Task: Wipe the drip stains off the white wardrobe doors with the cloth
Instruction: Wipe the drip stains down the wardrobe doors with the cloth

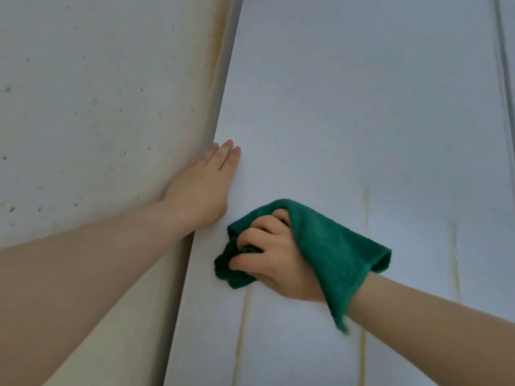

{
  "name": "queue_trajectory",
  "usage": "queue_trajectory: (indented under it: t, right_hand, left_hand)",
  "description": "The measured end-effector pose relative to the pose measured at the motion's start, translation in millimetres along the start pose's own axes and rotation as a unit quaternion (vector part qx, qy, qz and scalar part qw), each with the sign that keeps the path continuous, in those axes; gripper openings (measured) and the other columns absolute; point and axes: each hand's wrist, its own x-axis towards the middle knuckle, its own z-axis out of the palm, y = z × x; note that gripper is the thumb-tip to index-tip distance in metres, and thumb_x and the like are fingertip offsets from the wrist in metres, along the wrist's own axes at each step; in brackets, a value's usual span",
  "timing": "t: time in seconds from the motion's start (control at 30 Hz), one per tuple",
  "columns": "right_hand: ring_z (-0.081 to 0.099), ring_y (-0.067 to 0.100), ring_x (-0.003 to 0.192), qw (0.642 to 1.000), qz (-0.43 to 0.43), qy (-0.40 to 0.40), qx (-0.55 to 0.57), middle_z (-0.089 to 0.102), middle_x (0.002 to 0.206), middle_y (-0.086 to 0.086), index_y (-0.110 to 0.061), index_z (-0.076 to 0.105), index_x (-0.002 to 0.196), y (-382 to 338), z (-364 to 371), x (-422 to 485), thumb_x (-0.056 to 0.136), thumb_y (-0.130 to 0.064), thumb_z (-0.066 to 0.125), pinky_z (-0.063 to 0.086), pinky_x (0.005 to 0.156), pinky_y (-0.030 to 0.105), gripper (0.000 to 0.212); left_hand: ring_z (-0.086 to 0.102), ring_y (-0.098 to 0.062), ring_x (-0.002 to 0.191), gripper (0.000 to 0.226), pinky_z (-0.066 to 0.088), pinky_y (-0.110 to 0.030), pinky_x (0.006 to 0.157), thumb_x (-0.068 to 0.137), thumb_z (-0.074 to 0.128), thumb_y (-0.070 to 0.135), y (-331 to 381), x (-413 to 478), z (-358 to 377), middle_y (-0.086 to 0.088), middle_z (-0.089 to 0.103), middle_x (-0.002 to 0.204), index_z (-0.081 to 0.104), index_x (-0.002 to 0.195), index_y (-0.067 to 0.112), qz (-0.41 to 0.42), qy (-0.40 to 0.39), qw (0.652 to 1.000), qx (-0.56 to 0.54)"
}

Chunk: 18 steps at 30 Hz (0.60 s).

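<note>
Nearest: the right hand (267, 254) was clamped on the green cloth (328, 246), fingers curled into the wad and pressing it on the white wardrobe door (362, 107). A loose corner of the cloth draped back over the wrist.

The left hand (206, 185) sat up-left of the cloth, fingers straight and together, palm flat at the door's left edge, gripping nothing. The 2 hands were apart, near each other, not touching.

Step in hand, my read: taking out the left streak (245, 330), which started just under the cloth.

To do it well:
- Drag straight down along the streak line, not across it, so residue doesn't spread.
- Keep the wad flat with firm, even pressure.
- Keep the left palm bracing so the panel doesn't give.
- Tuck in the loose corner, it could trail over wiped area.
- Turn to a clean face of the cloth once it yellows.

The door above the cloth looked free of streaks, so probably top-down and partway through.

Counts:
- 2 hands
- 1 cloth
- 3 yellowish drip lines on the door: the left streak below the cloth, the middle streak (366, 207) right of the cloth and cut by the forearm (I judged both parts to be 1 run), and the right streak (454, 260) further right of the cloth

Far up-right of the cloth, 1 vertical seam (504, 79) suggested a 2nd door; couldn't tell for sure. Up-left of the cloth was 1 speckled wall (83, 107) with 1 brownish run (216, 51) down its edge, not on the door.
</note>
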Motion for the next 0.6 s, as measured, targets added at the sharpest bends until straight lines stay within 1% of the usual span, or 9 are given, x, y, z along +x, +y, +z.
queue_trajectory:
  t: [0.07, 0.13, 0.2, 0.27, 0.33, 0.43, 0.5, 0.57, 0.6]
  right_hand:
    - [0.056, 0.024, 0.077, 0.999, 0.011, 0.004, -0.045, 0.067, 0.081, 0.000, -0.023, 0.073, 0.081, 38.7, -22.1, 3.7, 0.093, -0.025, 0.044, 0.040, 0.072, 0.035, 0.032]
    - [0.061, 0.030, 0.080, 0.989, 0.098, 0.012, -0.113, 0.068, 0.088, 0.003, -0.022, 0.073, 0.088, 83.6, -55.0, 1.2, 0.087, -0.030, 0.048, 0.044, 0.075, 0.038, 0.026]
    - [0.057, 0.036, 0.093, 0.956, 0.252, 0.040, -0.146, 0.066, 0.099, 0.003, -0.023, 0.072, 0.098, 108.4, -81.1, -10.4, 0.082, -0.032, 0.051, 0.028, 0.082, 0.038, 0.028]
    - [0.051, 0.036, 0.097, 0.926, 0.341, 0.059, -0.151, 0.062, 0.103, 0.003, -0.026, 0.070, 0.101, 100.6, -85.6, -18.2, 0.080, -0.029, 0.054, 0.016, 0.079, 0.032, 0.027]
    - [0.052, 0.032, 0.090, 0.938, 0.307, 0.051, -0.151, 0.063, 0.097, 0.001, -0.029, 0.070, 0.096, 66.3, -75.8, -36.3, 0.077, -0.028, 0.053, 0.017, 0.073, 0.030, 0.025]
    - [0.051, 0.021, 0.090, 0.992, 0.110, -0.031, -0.062, 0.064, 0.093, -0.005, -0.029, 0.071, 0.094, 29.3, -70.7, -74.9, 0.082, -0.024, 0.054, 0.027, 0.080, 0.033, 0.021]
    - [0.053, 0.018, 0.089, 0.996, 0.029, -0.072, -0.032, 0.065, 0.093, -0.006, -0.030, 0.069, 0.096, 52.4, -88.2, -82.7, 0.087, -0.026, 0.053, 0.034, 0.081, 0.034, 0.019]
    - [0.058, 0.023, 0.088, 0.995, 0.059, -0.040, -0.076, 0.066, 0.093, -0.001, -0.027, 0.068, 0.098, 93.0, -106.4, -75.9, 0.086, -0.031, 0.053, 0.037, 0.079, 0.034, 0.019]
    - [0.060, 0.029, 0.087, 0.984, 0.140, -0.010, -0.108, 0.066, 0.093, 0.002, -0.025, 0.070, 0.097, 112.0, -117.6, -69.8, 0.083, -0.032, 0.054, 0.036, 0.078, 0.034, 0.023]
  left_hand:
    - [-0.008, -0.019, 0.145, 0.068, 0.007, -0.033, 0.117, 0.094, 0.032, 0.010, 3.8, -0.4, 1.9, -0.003, -0.013, 0.157, -0.007, 0.149, 0.012, -0.002, 0.022, 1.000, 0.016]
    - [0.013, -0.026, 0.144, 0.063, 0.020, -0.043, 0.114, 0.090, 0.032, 0.013, 11.6, 2.4, 2.8, -0.011, 0.008, 0.157, 0.013, 0.149, 0.005, 0.080, 0.114, 0.989, 0.054]
    - [0.040, -0.032, 0.132, 0.060, 0.035, -0.051, 0.103, 0.082, 0.030, 0.017, 21.2, 8.3, 2.3, -0.015, 0.039, 0.146, 0.040, 0.139, 0.000, 0.168, 0.186, 0.966, 0.066]
    - [0.039, -0.028, 0.134, 0.062, 0.031, -0.048, 0.106, 0.083, 0.022, 0.022, 32.4, 16.9, -7.8, -0.012, 0.039, 0.146, 0.039, 0.140, 0.003, 0.182, 0.185, 0.964, 0.057]
    - [0.035, -0.026, 0.137, 0.063, 0.026, -0.046, 0.109, 0.084, 0.019, 0.023, 44.8, 17.1, -10.5, -0.010, 0.036, 0.148, 0.035, 0.142, 0.005, 0.196, 0.181, 0.962, 0.062]
    - [0.049, -0.030, 0.126, 0.057, 0.036, -0.052, 0.100, 0.082, 0.030, 0.017, 51.3, 11.5, -5.0, -0.015, 0.048, 0.138, 0.048, 0.133, -0.001, 0.223, 0.177, 0.955, 0.083]
    - [0.050, -0.030, 0.125, 0.056, 0.037, -0.054, 0.098, 0.083, 0.031, 0.018, 53.1, 8.4, -1.4, -0.015, 0.050, 0.137, 0.049, 0.132, 0.000, 0.222, 0.182, 0.954, 0.087]
    - [0.049, -0.028, 0.126, 0.056, 0.036, -0.054, 0.100, 0.084, 0.030, 0.020, 57.7, 4.0, 0.3, -0.013, 0.049, 0.138, 0.048, 0.134, 0.001, 0.216, 0.182, 0.956, 0.072]
    - [0.048, -0.028, 0.127, 0.056, 0.035, -0.053, 0.102, 0.085, 0.030, 0.021, 60.4, 2.4, 1.2, -0.013, 0.048, 0.139, 0.047, 0.134, 0.001, 0.212, 0.178, 0.959, 0.064]
